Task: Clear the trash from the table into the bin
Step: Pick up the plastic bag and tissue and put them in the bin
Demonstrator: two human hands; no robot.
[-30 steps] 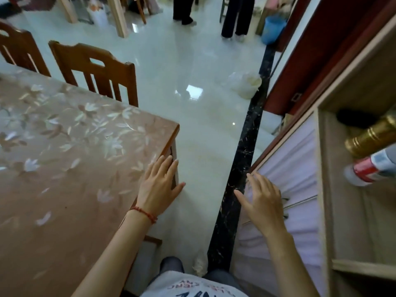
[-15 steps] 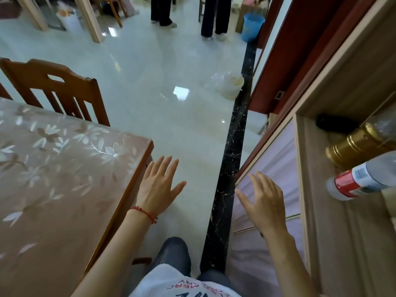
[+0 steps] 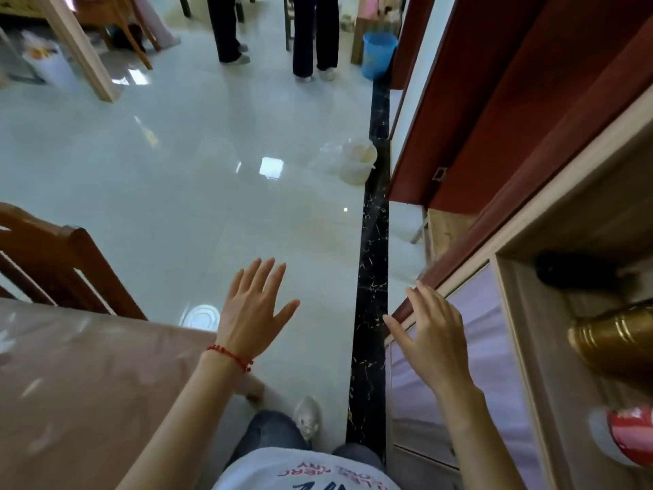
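Note:
My left hand (image 3: 252, 313), with a red string bracelet at the wrist, hangs open over the floor just past the table corner, fingers spread and empty. My right hand (image 3: 433, 334) is open too, held in front of the cabinet's pale door with nothing in it. The table (image 3: 81, 394), covered in a brown floral cloth, fills the lower left; no trash shows on the visible part. A white bin with a clear liner (image 3: 355, 160) stands on the floor ahead beside the black floor strip. A blue bucket (image 3: 378, 58) stands farther back.
A wooden chair (image 3: 60, 263) stands at the table's far side. On the right a wooden cabinet (image 3: 523, 313) holds a gold-capped bottle (image 3: 615, 341) and a red-capped bottle (image 3: 632, 436). Two people's legs (image 3: 314, 37) stand at the far end of the glossy floor.
The view has moved forward and right past the table corner; the table has slid to the lower left. My left hand has left the table edge and now hangs over the floor.

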